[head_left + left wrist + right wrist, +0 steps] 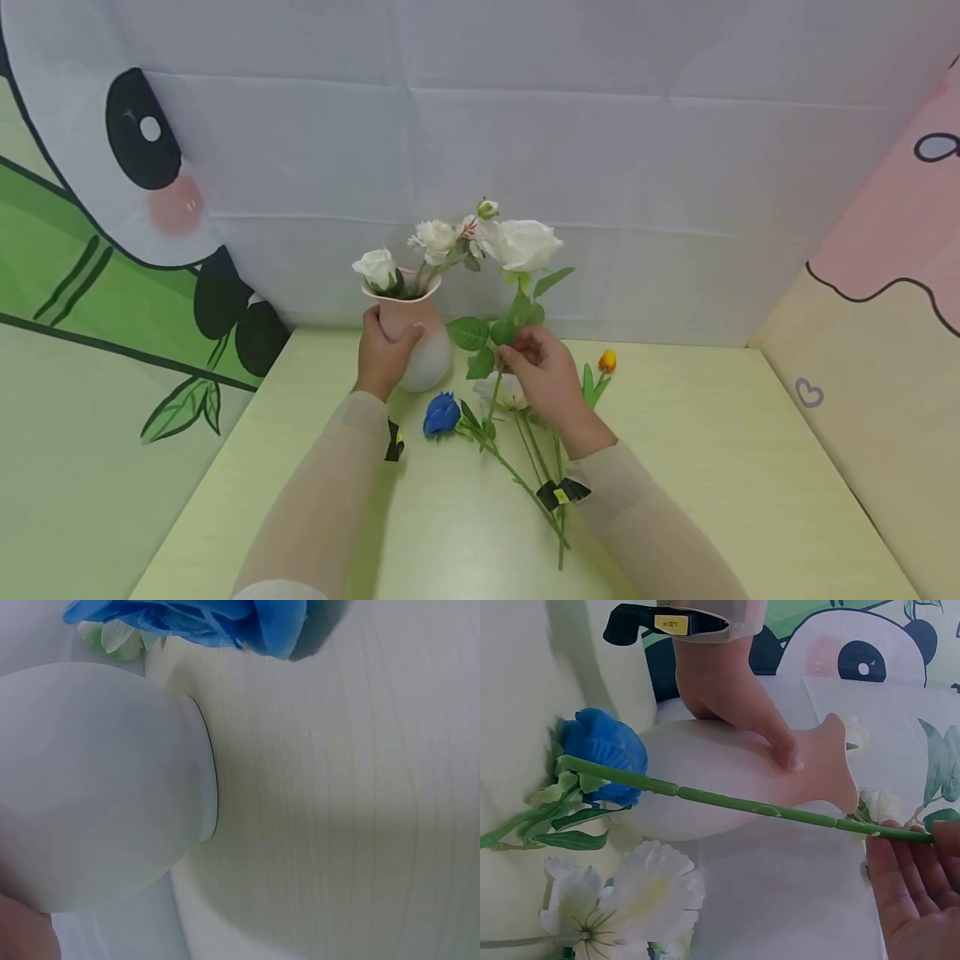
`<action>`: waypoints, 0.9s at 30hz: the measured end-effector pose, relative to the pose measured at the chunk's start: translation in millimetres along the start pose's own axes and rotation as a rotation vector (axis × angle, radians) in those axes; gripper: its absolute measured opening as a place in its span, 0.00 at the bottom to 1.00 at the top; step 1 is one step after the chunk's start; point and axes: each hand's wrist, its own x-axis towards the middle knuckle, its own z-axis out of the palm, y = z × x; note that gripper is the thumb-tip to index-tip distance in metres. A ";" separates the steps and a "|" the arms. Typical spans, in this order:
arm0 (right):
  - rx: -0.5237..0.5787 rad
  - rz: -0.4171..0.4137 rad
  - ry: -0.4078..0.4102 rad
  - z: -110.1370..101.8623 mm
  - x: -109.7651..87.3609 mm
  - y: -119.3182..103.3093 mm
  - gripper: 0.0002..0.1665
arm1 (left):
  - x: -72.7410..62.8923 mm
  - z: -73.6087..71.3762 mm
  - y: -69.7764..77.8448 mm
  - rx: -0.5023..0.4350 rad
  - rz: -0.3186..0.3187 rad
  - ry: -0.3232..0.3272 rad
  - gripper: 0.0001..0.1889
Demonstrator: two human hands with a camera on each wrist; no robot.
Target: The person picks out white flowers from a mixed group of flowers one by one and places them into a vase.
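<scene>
My left hand point(384, 354) grips the neck of a pink-and-white vase point(427, 358), which stands on the table with a white rose point(377, 268) and a spray of smaller white flowers point(435, 242) in its mouth. Right of the vase, my right hand point(546, 371) pinches the green stem point(742, 806) of a large white rose point(525, 245). That rose is upright, its bloom above the vase rim and its stem's lower end hanging over the flowers on the table. In the right wrist view the stem crosses in front of the vase.
On the table point(675, 467) below my hands lie a blue rose point(441, 415), an open white flower point(641, 892) and an orange tulip point(607, 361), their stems pointing toward me. A white cloth backdrop point(637, 167) rises behind the table, with printed panels at both sides.
</scene>
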 end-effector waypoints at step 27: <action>0.058 -0.149 0.068 -6.0 40.5 -46.6 0.12 | -4.1 -0.8 7.5 0.026 -0.019 0.003 0.48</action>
